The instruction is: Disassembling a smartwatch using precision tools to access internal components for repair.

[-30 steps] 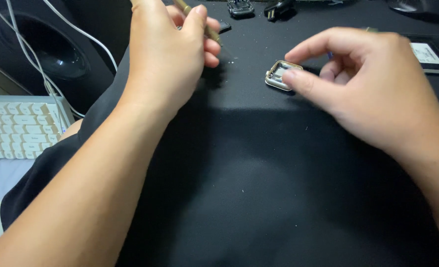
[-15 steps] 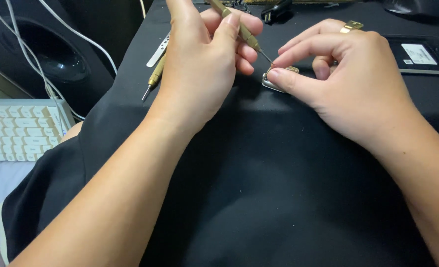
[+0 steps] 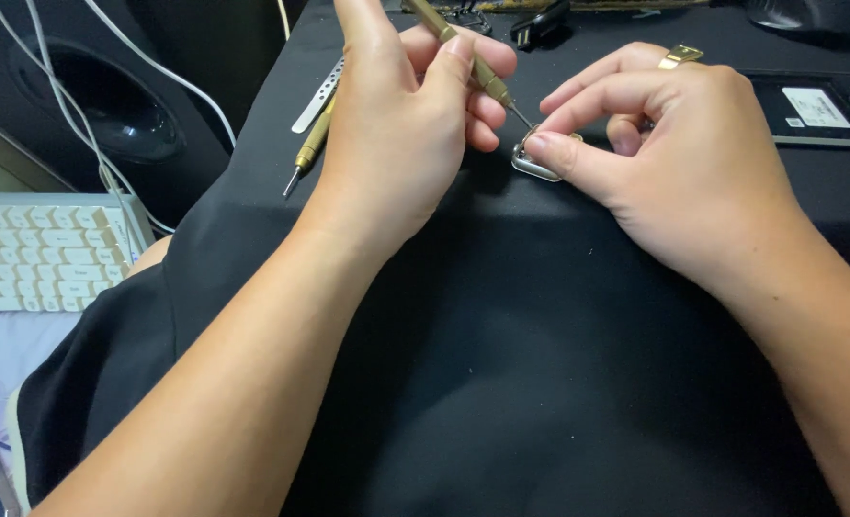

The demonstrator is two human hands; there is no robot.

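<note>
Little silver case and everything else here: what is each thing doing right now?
Silver watch case: flat on the black cloth, pinned by the right hand.
Brass screwdriver: tilted in the left hand, tip at the case.
Second brass screwdriver: lying loose.
Metal strip: lying loose.
Keyboard: untouched.

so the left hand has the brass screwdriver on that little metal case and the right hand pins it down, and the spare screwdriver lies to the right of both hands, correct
Not quite. The head view shows the spare screwdriver lying left of both hands, beside a thin metal strip. The rest holds: the left hand points the brass screwdriver at the small metal case, and the right hand pins it to the black cloth.
</note>
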